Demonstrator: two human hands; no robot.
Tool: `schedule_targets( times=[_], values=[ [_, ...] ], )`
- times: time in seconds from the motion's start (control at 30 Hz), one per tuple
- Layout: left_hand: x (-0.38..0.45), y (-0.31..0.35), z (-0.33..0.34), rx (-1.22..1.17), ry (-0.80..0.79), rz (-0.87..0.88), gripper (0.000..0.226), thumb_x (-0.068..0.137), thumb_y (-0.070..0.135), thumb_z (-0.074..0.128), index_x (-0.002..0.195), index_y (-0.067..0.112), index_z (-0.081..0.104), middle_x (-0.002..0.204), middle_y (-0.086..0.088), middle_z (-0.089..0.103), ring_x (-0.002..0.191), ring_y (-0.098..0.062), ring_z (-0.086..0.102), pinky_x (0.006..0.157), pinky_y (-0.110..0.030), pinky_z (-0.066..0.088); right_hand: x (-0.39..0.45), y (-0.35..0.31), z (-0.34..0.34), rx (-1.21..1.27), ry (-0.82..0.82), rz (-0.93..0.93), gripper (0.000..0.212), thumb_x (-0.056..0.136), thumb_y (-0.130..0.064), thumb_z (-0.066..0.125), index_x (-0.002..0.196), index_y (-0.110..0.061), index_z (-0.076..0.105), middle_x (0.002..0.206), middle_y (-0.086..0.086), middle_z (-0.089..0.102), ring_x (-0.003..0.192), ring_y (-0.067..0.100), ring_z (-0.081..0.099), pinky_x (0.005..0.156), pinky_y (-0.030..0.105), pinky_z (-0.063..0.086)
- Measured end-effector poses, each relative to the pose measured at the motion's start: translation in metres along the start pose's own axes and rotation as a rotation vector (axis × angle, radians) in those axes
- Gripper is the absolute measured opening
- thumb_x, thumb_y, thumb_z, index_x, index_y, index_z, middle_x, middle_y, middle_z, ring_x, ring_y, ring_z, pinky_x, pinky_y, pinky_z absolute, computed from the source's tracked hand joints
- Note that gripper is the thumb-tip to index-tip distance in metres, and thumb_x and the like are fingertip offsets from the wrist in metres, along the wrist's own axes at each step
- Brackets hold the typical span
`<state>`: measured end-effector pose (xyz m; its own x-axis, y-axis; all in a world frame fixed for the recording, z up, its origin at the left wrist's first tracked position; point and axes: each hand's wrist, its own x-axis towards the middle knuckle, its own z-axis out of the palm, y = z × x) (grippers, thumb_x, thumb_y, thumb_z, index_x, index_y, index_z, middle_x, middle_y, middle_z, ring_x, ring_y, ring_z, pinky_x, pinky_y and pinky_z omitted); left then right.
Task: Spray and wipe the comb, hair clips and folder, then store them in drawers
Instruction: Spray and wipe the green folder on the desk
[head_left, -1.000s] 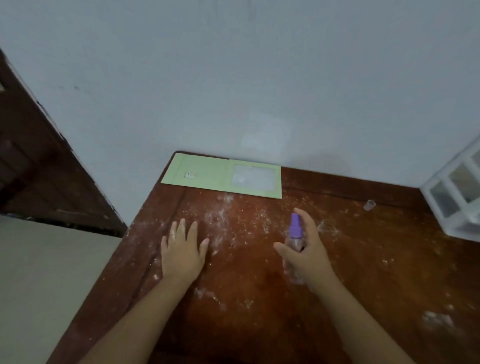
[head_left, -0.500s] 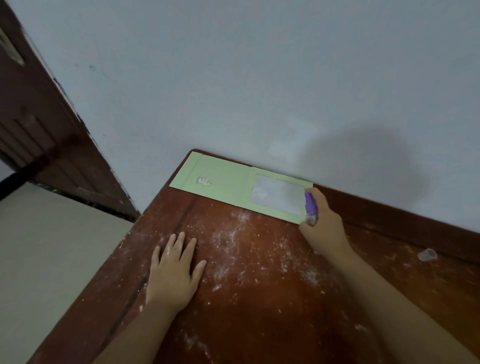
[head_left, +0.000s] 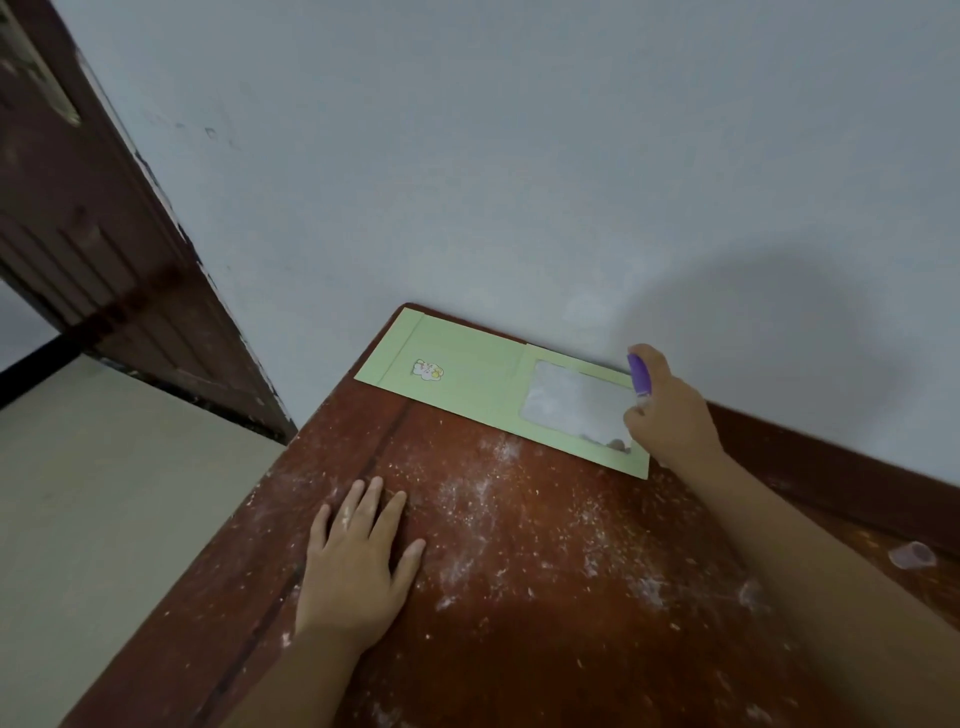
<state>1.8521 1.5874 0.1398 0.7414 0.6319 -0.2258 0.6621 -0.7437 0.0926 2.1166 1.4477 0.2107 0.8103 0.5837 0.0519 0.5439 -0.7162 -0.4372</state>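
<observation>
A light green folder (head_left: 467, 374) with a clear window and a small sticker lies flat at the table's far edge against the wall. My right hand (head_left: 670, 415) grips a spray bottle, only its purple top (head_left: 640, 375) showing, at the folder's right end with the nozzle over the window. My left hand (head_left: 358, 556) rests flat, fingers spread, on the brown table (head_left: 519, 597) nearer to me. No comb, hair clips or drawers are in view.
White powdery dust is scattered over the wooden tabletop. A small clear cap (head_left: 911, 555) lies at the right edge. A dark wooden door (head_left: 93, 234) stands to the left beyond the table, next to the pale wall (head_left: 519, 156).
My right hand carried the spray bottle from the table's middle up to the folder's right end. The view turned left, so the white drawer unit left the frame. My left hand stayed flat.
</observation>
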Motion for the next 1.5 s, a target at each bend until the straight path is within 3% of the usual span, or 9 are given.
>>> schedule_targets(
  times=[0.07,0.13,0.33,0.5,0.63,0.93,1.23,1.37,1.5],
  values=[
    [0.0,-0.001,0.0,0.013,0.011,0.008,0.07,0.093,0.051,0.004,0.109,0.021,0.066,0.116,-0.005,0.066,0.109,-0.024,0.062,0.099,-0.038,0.029,-0.005,0.002,0.001,0.045,-0.019,0.043,0.056,0.079,0.004,0.045,0.13,-0.014,0.033,0.081,0.011,0.049,0.057,0.021,0.044,0.051,0.029,0.032],
    [0.0,0.0,-0.003,0.034,-0.013,0.0,0.07,0.093,0.05,0.004,0.108,0.021,0.066,0.115,-0.004,0.067,0.108,-0.023,0.062,0.097,-0.041,0.043,-0.009,0.003,0.004,0.078,-0.053,0.088,0.056,0.077,0.003,0.047,0.129,-0.015,0.034,0.089,0.014,0.052,0.067,0.029,0.049,0.06,0.034,0.041],
    [0.008,-0.007,-0.02,-0.046,0.069,0.017,0.071,0.094,0.052,0.008,0.103,0.015,0.068,0.106,-0.009,0.07,0.097,-0.027,0.067,0.079,-0.045,0.052,-0.016,0.004,0.012,0.037,-0.047,0.205,0.041,0.082,-0.009,0.056,0.12,-0.01,0.039,0.095,0.015,0.048,0.076,0.033,0.048,0.064,0.03,0.032],
    [0.077,-0.011,-0.057,-0.136,0.17,-0.082,0.051,0.093,0.041,0.036,0.134,0.011,0.038,0.141,-0.015,0.039,0.132,-0.031,0.033,0.108,-0.042,0.031,-0.022,0.003,0.024,0.037,-0.03,0.236,0.04,0.084,-0.018,0.058,0.118,-0.01,0.039,0.089,0.012,0.045,0.075,0.03,0.045,0.062,0.03,0.032],
    [0.133,-0.005,-0.066,-0.158,0.094,-0.081,0.045,0.091,0.038,0.04,0.123,0.007,0.042,0.121,-0.017,0.055,0.111,-0.032,0.05,0.093,-0.041,0.041,-0.024,-0.001,0.025,0.111,0.009,0.276,0.047,0.081,-0.01,0.059,0.124,-0.014,0.039,0.094,0.01,0.043,0.077,0.026,0.042,0.064,0.03,0.03],
    [0.176,0.002,-0.073,-0.354,0.052,-0.275,0.063,0.086,0.047,0.049,0.13,0.004,0.035,0.128,-0.022,0.045,0.121,-0.038,0.037,0.098,-0.041,0.034,-0.028,-0.003,0.03,0.16,0.044,0.33,0.063,0.083,-0.011,0.056,0.138,-0.018,0.028,0.119,0.016,0.046,0.099,0.033,0.051,0.072,0.029,0.035],
    [0.19,-0.02,-0.075,-0.412,0.094,-0.197,0.063,0.083,0.043,0.058,0.123,-0.003,0.043,0.126,-0.023,0.051,0.118,-0.039,0.045,0.097,-0.039,0.035,-0.028,-0.012,0.044,0.245,0.199,0.423,0.067,0.08,-0.005,0.059,0.138,-0.018,0.028,0.122,0.016,0.046,0.1,0.034,0.05,0.071,0.026,0.03],
    [0.194,-0.035,-0.077,-0.448,0.067,-0.219,0.057,0.079,0.047,0.062,0.108,-0.002,0.054,0.113,-0.022,0.059,0.107,-0.037,0.052,0.088,-0.039,0.041,-0.025,-0.018,0.044,0.337,0.246,0.485,0.07,0.078,-0.004,0.06,0.138,-0.018,0.028,0.117,0.018,0.048,0.089,0.027,0.046,0.074,0.03,0.037],
    [0.18,-0.056,-0.08,-0.484,0.071,-0.183,0.052,0.079,0.037,0.066,0.104,-0.007,0.055,0.106,-0.024,0.06,0.1,-0.038,0.055,0.07,-0.035,0.041,-0.033,-0.027,0.048,0.296,0.191,0.465,0.071,0.079,-0.007,0.062,0.139,-0.018,0.027,0.125,0.017,0.046,0.101,0.03,0.048,0.082,0.034,0.039]
  ],
)
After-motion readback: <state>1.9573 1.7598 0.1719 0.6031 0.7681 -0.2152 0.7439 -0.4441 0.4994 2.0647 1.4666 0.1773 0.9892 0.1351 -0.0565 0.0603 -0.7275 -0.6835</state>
